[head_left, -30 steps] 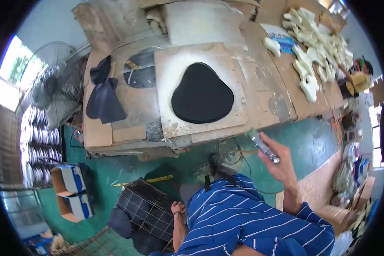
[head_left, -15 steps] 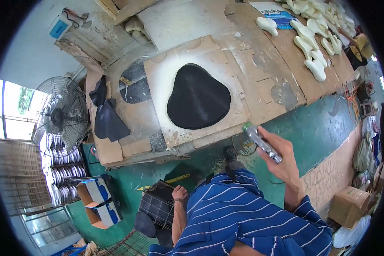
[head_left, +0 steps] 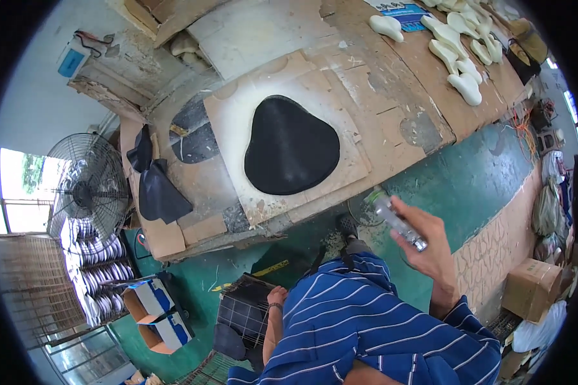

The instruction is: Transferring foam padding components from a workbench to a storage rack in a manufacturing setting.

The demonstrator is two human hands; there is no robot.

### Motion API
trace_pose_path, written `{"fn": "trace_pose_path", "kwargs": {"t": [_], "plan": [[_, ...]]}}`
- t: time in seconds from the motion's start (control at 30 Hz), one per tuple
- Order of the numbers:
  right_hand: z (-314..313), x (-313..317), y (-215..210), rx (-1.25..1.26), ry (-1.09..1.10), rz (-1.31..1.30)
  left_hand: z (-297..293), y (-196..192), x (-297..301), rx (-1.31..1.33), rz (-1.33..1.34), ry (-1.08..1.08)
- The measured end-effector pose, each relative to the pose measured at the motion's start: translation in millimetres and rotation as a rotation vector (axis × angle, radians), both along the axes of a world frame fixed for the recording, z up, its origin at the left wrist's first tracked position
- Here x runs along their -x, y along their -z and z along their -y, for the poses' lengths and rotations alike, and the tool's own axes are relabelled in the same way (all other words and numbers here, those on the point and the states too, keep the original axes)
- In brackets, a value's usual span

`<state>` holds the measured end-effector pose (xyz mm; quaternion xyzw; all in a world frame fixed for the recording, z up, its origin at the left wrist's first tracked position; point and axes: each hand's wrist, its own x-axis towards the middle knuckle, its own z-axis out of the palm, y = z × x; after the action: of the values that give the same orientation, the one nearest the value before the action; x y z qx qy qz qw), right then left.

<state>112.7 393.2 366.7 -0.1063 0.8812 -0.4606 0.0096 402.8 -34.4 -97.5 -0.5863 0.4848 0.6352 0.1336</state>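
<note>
My right hand [head_left: 427, 247] is closed around a silver spray gun [head_left: 397, 221] with a green front end, held just off the bench's near edge. Left of the gun, a black saddle-shaped sheet [head_left: 291, 147] lies flat on a cardboard board [head_left: 359, 160] dusted white around it. My left hand [head_left: 277, 296] hangs low by my side, beside the rim of a wire basket [head_left: 245, 305] with dark pieces in it. Its fingers are small and partly hidden, so their grip does not show.
Black cut pieces [head_left: 160, 192] lie on the bench's left end, near a standing fan [head_left: 87, 186]. Cream saddle-shaped foam pieces [head_left: 465, 88] are heaped at the far right. An open carton [head_left: 157, 314] and stacked white pieces [head_left: 99, 263] stand at lower left; a brown box [head_left: 532, 290] at right.
The view has shifted, and bench and sheet sit slightly further left. My left hand has drawn right, toward my body. The right hand keeps hold of the spray gun, moved slightly right and down.
</note>
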Motion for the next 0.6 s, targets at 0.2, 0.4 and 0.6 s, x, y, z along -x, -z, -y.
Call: {"fn": "trace_pose_path", "kwargs": {"t": [0.2,0.4,0.6], "plan": [[-14.9,-15.4,-8.4,-0.093,-0.031,0.118,11.8,-1.7,8.5,-0.076,0.022,-0.068],[39.6,-0.4,0.4,0.044,-0.226,0.122,-4.2,-22.7,36.1,0.025,0.104,0.048],[46.3,29.0,7.0,0.044,-0.093,-0.016,-2.4,-26.6,34.3,0.017,0.054,0.015]]}}
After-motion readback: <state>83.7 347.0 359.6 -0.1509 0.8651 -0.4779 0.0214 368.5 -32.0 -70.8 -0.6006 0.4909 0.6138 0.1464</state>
